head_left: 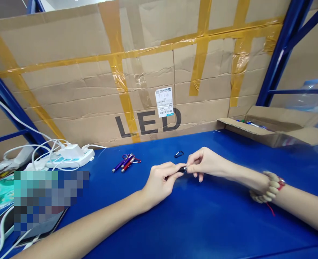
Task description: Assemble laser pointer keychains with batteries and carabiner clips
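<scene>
My left hand (161, 181) is closed around a small black penlight (182, 169), most of which is hidden by the fingers. At its silvery end, the fingertips of my right hand (202, 163) pinch it, so both hands hold it just above the blue table. Just beyond the hands lies a loose black carabiner clip (178, 154). Off to the left, purple penlights (122, 163) and a red penlight (127, 163) lie close together, with small carabiners at their far ends.
A white power strip (86, 157) with tangled cables sits on the left, above a phone (44, 226). An open cardboard box (272, 138) with penlight-like items stands at the back right. A large taped carton (148, 79) marked LED walls off the back of the blue table (202, 223).
</scene>
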`<state>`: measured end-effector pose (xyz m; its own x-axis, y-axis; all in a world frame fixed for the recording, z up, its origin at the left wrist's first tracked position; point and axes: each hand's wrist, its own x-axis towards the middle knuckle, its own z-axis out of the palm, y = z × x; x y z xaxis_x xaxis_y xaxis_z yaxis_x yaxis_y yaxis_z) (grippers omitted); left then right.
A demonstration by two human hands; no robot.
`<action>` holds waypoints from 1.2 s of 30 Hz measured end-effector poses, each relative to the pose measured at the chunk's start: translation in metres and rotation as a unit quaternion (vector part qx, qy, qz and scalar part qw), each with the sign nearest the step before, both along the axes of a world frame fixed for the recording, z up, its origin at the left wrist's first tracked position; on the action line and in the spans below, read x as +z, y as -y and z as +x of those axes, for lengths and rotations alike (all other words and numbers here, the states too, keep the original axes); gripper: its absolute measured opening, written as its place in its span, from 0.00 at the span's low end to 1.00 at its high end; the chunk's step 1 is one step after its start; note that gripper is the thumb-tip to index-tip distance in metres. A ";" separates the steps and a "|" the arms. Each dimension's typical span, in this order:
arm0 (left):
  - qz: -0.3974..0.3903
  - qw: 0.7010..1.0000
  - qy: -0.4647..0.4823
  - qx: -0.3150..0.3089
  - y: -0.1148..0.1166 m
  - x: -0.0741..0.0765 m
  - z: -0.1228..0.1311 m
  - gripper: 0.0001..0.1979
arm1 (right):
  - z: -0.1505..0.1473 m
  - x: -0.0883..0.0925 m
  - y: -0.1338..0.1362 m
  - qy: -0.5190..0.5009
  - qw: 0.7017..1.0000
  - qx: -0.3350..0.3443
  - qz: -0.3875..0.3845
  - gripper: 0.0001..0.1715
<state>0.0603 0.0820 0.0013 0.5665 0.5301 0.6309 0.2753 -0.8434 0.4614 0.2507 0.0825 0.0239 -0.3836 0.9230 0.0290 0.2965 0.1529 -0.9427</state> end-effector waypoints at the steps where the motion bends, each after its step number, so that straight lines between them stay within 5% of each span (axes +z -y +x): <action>1: 0.000 1.000 0.000 0.005 0.000 0.000 0.000 0.13 | 0.000 0.000 0.001 -0.002 1.000 -0.004 0.000 0.09; 9: -0.017 1.000 0.011 0.022 0.001 0.002 0.001 0.12 | -0.006 0.003 0.007 -0.046 0.996 -0.040 -0.062 0.19; 13: -0.102 0.994 0.025 0.037 0.000 0.007 0.004 0.10 | -0.007 0.002 0.006 -0.034 0.997 -0.041 -0.048 0.23; 16: -0.175 0.983 0.052 0.029 -0.002 0.009 0.006 0.12 | -0.005 0.002 0.003 0.020 0.997 -0.062 0.033 0.23; 18: -0.204 0.976 0.069 0.022 -0.003 0.010 0.006 0.13 | -0.002 0.002 0.002 0.061 0.983 -0.080 0.155 0.22; 23: -0.219 0.974 0.062 0.010 -0.004 0.010 0.006 0.14 | 0.006 0.003 -0.001 0.105 0.895 -0.042 0.431 0.13; 32: -0.241 0.970 0.019 -0.033 0.000 0.012 0.005 0.11 | 0.009 0.006 0.010 0.187 0.828 -0.004 0.528 0.13; 36: -0.260 0.964 0.017 -0.047 0.001 0.011 0.004 0.10 | 0.009 0.006 0.011 0.191 0.825 0.014 0.532 0.12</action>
<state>0.0647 0.0807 0.0124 0.6112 0.7266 0.3139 0.1851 -0.5168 0.8359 0.2598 0.0712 0.0297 -0.5737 0.4439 0.6883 0.5228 0.8454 -0.1094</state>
